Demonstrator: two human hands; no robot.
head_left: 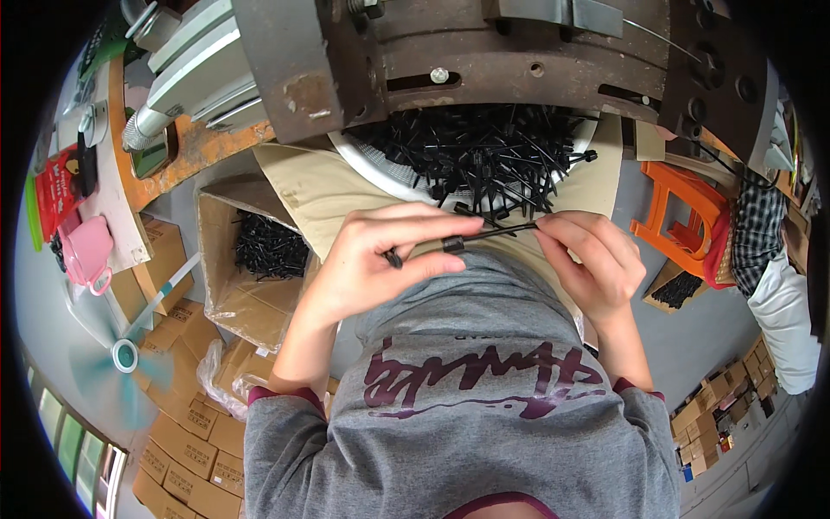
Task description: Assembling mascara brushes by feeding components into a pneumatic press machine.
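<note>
A thin black plastic rod (506, 231) stretches between my two hands in front of my lap. My right hand (596, 255) is closed, its thumb and fingertips pinching the rod's right end. My left hand (367, 255) has thumb and fingers curled around a short, thick black piece (453, 244) at the rod's other end. Another black end (393, 259) pokes out by the left palm; whether it is a separate part I cannot tell. Just beyond my hands, a white round basin (363, 160) holds a heap of similar black parts (484, 160).
A heavy brown metal machine (536, 69) spans the far side, above the basin. On the left stand an open carton (225, 294) with more black parts, a teal fan (124, 355) and stacked cartons (186, 450). To the right is an orange plastic stool (679, 208).
</note>
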